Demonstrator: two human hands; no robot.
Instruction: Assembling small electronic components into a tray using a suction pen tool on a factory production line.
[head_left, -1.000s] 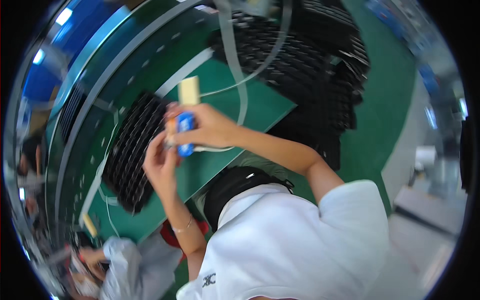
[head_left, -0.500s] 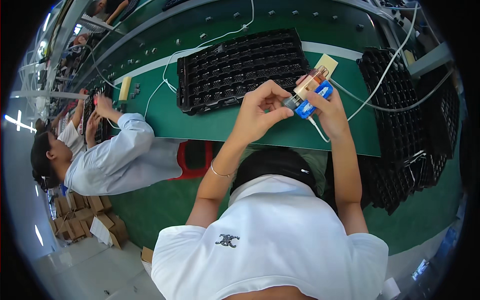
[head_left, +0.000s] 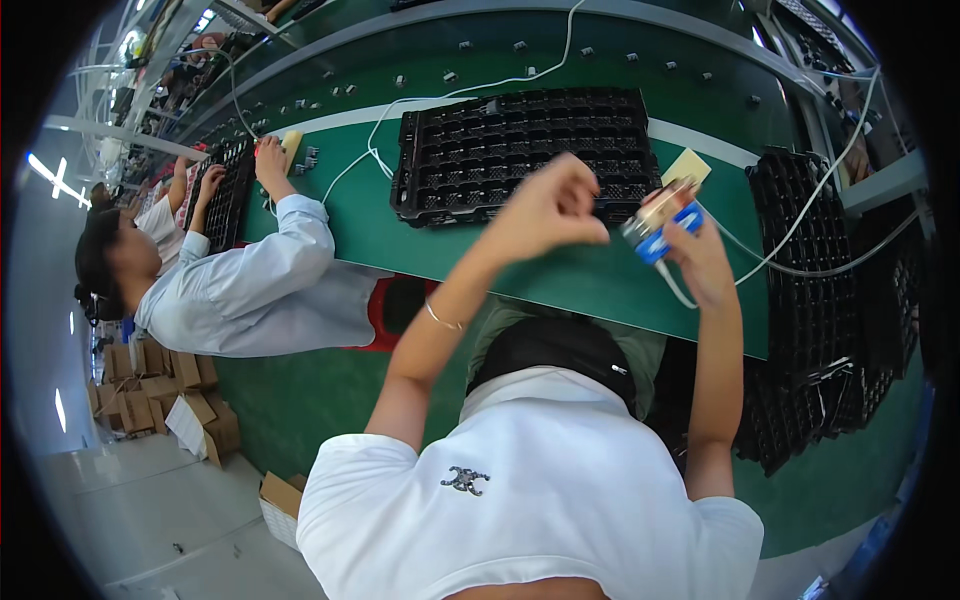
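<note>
In my right hand (head_left: 703,262) I hold a small blue device (head_left: 664,238) with a clear and copper-coloured upper part. Its grey end points left, toward my other hand. A white cable (head_left: 675,287) hangs from its lower side. My left hand (head_left: 545,215) is up over the near edge of a black compartment tray (head_left: 470,165), apart from the device. It is blurred, but the thumb stands away from the curled fingers and nothing shows between them. Behind the device a pale yellow block (head_left: 687,168) sits on the green table (head_left: 560,270).
Stacked black trays (head_left: 805,270) stand at the right table end. A clear hose (head_left: 800,272) and a white cord (head_left: 372,135) cross the table. Small metal parts (head_left: 450,76) sit on the green strip beyond. At left, a co-worker (head_left: 250,270) handles another black tray (head_left: 228,200).
My left hand has come off the device's grey end and moved left. My right hand still holds the device. The co-worker's hand has moved to the yellow block on the left.
</note>
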